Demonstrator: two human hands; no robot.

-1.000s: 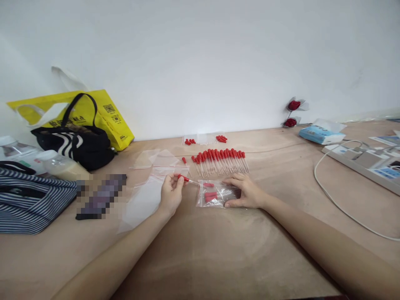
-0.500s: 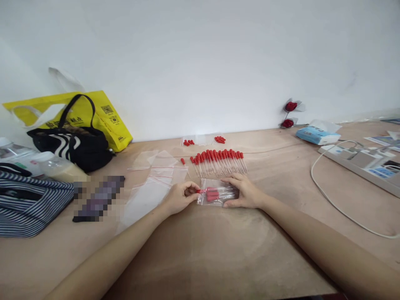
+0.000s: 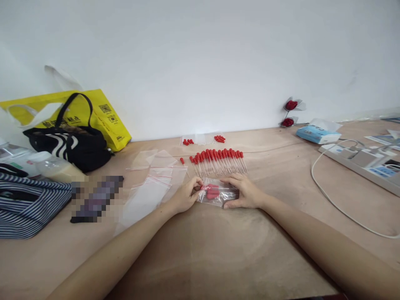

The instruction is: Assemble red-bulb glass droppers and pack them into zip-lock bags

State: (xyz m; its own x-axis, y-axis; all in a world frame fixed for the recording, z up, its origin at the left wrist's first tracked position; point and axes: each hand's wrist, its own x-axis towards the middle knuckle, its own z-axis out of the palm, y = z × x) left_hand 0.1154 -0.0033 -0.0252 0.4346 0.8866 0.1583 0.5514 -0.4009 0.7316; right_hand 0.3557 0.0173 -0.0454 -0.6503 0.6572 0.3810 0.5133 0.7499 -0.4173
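A clear zip bag [image 3: 219, 202] lies on the table in front of me, holding several droppers with red bulbs [image 3: 213, 192]. My left hand [image 3: 186, 195] is closed in a pinch at the bag's left end. A red dropper bulb shows at its fingertips by the bag's mouth, partly hidden. My right hand [image 3: 242, 191] grips the bag's right end, thumb on the near edge and fingers on the far edge. Just beyond the bag is a row of glass droppers with red bulbs [image 3: 218, 160]. One lone dropper [image 3: 182, 161] lies left of the row.
Flat zip bags [image 3: 150, 192] overlap left of my hands. Loose red bulbs [image 3: 219, 138] lie by the wall. Farther left are a striped bag [image 3: 34, 204], a bottle [image 3: 54, 166], a black bag [image 3: 67, 146] and a yellow bag [image 3: 115, 125]. Tissues [image 3: 318, 135] and a power strip [image 3: 368, 162] stand right.
My left hand has shifted slightly right and up against the bag's mouth, and the dropper bulb it pinches is now farther in. My right hand has stayed at the bag's other end.
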